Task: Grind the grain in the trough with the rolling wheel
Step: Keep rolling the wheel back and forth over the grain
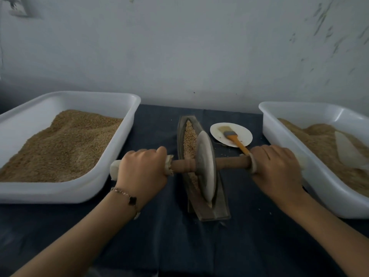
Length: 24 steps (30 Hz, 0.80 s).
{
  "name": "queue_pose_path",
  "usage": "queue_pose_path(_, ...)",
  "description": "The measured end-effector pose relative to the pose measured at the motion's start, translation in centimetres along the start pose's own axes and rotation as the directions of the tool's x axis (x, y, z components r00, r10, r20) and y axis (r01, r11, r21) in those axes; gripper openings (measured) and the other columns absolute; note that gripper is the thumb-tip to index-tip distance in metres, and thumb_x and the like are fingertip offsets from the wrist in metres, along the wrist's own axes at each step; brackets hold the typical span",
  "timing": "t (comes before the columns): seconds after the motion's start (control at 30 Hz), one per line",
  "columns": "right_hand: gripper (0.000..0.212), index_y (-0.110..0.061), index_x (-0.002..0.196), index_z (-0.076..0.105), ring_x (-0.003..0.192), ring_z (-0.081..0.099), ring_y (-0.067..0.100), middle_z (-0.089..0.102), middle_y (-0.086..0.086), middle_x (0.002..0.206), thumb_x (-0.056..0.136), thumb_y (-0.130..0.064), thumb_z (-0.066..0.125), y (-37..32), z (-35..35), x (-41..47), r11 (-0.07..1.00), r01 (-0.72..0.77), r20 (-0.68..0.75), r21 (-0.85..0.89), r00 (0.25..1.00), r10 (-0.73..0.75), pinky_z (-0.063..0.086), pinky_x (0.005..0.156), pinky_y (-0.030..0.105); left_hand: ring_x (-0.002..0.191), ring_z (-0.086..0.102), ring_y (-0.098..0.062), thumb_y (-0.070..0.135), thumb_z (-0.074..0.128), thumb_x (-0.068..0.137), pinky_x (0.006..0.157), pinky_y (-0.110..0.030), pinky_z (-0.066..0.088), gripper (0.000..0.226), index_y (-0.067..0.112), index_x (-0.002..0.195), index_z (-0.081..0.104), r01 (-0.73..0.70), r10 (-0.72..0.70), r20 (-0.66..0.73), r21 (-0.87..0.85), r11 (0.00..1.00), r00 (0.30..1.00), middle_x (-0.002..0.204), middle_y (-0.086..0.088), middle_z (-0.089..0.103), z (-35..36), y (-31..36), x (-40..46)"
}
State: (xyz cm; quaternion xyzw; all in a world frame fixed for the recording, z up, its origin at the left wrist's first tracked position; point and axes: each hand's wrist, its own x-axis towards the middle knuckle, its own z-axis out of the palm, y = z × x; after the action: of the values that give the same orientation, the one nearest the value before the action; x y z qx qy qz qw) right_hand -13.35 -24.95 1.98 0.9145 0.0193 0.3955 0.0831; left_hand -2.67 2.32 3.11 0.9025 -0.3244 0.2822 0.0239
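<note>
A narrow boat-shaped trough lies lengthwise on the dark cloth in the middle. Tan grain fills its far half. A grey disc wheel stands on edge in the near half of the trough, on a wooden axle with pale wrapped ends. My left hand grips the axle's left end. My right hand grips the right end. Both sets of fingers curl over the wrapped handles.
A white tub heaped with grain sits at the left. Another white tub of grain with a pale scoop sits at the right. Behind the axle, a white plate holds a brush with an orange handle. A wall closes the back.
</note>
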Motion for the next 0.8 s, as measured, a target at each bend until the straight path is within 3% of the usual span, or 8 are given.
queue_pose_path(0.13, 0.026, -0.007, 0.072, 0.060, 0.059, 0.051, 0.026, 0.055, 0.008, 0.064, 0.090, -0.023, 0.049, 0.1, -0.8, -0.3, 1.000, 0.019, -0.029, 0.004, 0.999, -0.019, 0.041, 0.055, 0.038, 0.033, 0.032, -0.015, 0.012, 0.084, 0.046, 0.048, -0.014, 0.004, 0.048, 0.018, 0.055, 0.038, 0.004, -0.005, -0.008, -0.060, 0.998, 1.000, 0.041, 0.005, 0.041, -0.9, 0.3, -0.4)
queue_pose_path(0.2, 0.013, -0.007, 0.071, 0.060, 0.058, 0.051, 0.026, 0.055, 0.008, 0.063, 0.081, -0.013, 0.063, 0.1, -0.4, -0.2, 1.000, 0.026, -0.026, -0.012, 0.999, -0.026, 0.041, 0.054, 0.036, 0.032, 0.035, -0.016, 0.011, 0.085, 0.045, 0.044, -0.015, 0.008, 0.048, 0.018, 0.054, 0.039, 0.013, -0.013, -0.001, -0.069, 0.998, 1.000, 0.040, 0.004, 0.042, -0.4, 0.4, -0.2)
queue_pose_path(0.3, 0.015, -0.008, 0.066, 0.057, 0.053, 0.048, 0.026, 0.053, 0.008, 0.060, 0.071, -0.007, 0.072, 0.4, 1.2, 0.3, 0.999, 0.010, -0.048, -0.040, 0.999, -0.012, 0.034, 0.052, 0.031, 0.030, 0.039, -0.018, 0.010, 0.085, 0.043, 0.044, -0.014, 0.009, 0.043, 0.016, 0.051, 0.043, 0.016, -0.018, -0.015, -0.098, 0.995, 1.000, 0.039, 0.003, 0.043, 1.2, 0.1, 0.5)
queue_pose_path(0.47, 0.029, -0.009, 0.064, 0.051, 0.048, 0.043, 0.023, 0.048, 0.007, 0.055, 0.090, -0.022, 0.054, 1.0, 4.5, 2.1, 0.995, 0.028, -0.145, -0.099, 0.988, -0.042, 0.026, 0.051, 0.028, 0.037, 0.033, -0.011, 0.020, 0.080, 0.055, 0.045, -0.016, 0.005, 0.038, 0.020, 0.058, 0.042, 0.036, -0.037, -0.019, -0.054, 0.998, 0.999, 0.046, 0.007, 0.041, 3.7, -0.9, 2.3)
queue_pose_path(0.6, 0.019, -0.008, 0.066, 0.052, 0.050, 0.048, 0.028, 0.052, 0.010, 0.058, 0.074, -0.011, 0.069, 1.2, 6.8, 4.3, 0.996, -0.040, -0.043, -0.074, 0.998, 0.037, 0.035, 0.048, 0.032, 0.054, 0.038, -0.009, 0.036, 0.054, 0.083, 0.049, -0.025, 0.024, 0.024, 0.025, 0.070, 0.036, 0.138, -0.139, 0.071, 0.022, 0.990, 0.988, 0.060, 0.012, 0.039, 5.7, -1.6, 5.0)
queue_pose_path(0.7, 0.022, -0.008, 0.069, 0.054, 0.054, 0.052, 0.030, 0.057, 0.010, 0.061, 0.064, -0.007, 0.076, 1.5, 7.9, 7.4, 0.990, -0.098, 0.135, -0.100, 0.985, 0.111, 0.033, 0.052, 0.032, 0.059, 0.045, -0.012, 0.039, 0.051, 0.086, 0.058, -0.027, 0.035, 0.024, 0.025, 0.071, 0.039, 0.231, -0.219, 0.174, -0.051, 0.972, 0.960, 0.063, 0.010, 0.043, 6.6, -2.2, 7.7)
queue_pose_path(0.8, 0.024, -0.009, 0.070, 0.053, 0.056, 0.052, 0.031, 0.058, 0.009, 0.062, 0.058, -0.002, 0.072, 1.7, 9.0, 10.1, 0.982, -0.127, 0.209, -0.139, 0.966, 0.155, 0.029, 0.053, 0.031, 0.068, 0.053, -0.016, 0.034, 0.050, 0.089, 0.065, -0.029, 0.042, 0.015, 0.022, 0.080, 0.048, 0.305, -0.281, 0.241, -0.069, 0.950, 0.929, 0.074, 0.005, 0.053, 7.2, -2.5, 9.7)
